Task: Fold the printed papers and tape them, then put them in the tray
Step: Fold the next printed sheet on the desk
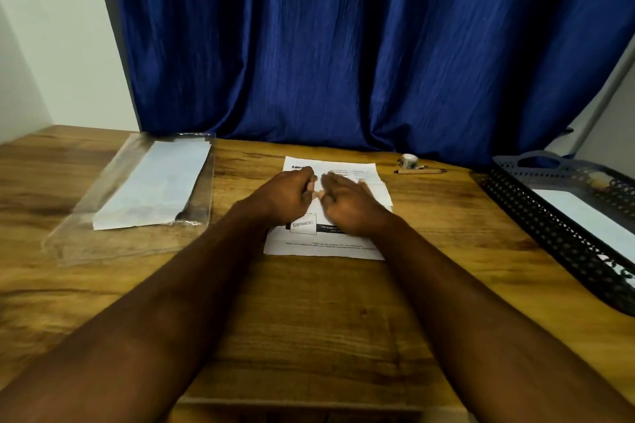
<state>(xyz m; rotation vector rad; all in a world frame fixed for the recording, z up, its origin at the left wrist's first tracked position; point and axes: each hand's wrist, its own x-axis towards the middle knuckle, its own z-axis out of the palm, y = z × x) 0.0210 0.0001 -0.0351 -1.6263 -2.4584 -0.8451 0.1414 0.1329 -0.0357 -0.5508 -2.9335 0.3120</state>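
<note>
Step in hand: judged start of fold on printed paper (pixel 326 245), lying flat on desk (pixel 309 319) directly beneath both hands. Left hand (pixel 287 197) over sheet, fingers curled narrow; whether it pinches anything cannot be told. Right hand (pixel 347 204) flat, fingers extended, palm down on sheet. Tape roll (pixel 408 160) beyond right hand, pen (pixel 421 171) beside it. Tray (pixel 556 237) well right of right hand. Next move calls for lifting one edge, aligning it with opposite edge, pressing crease.
</note>
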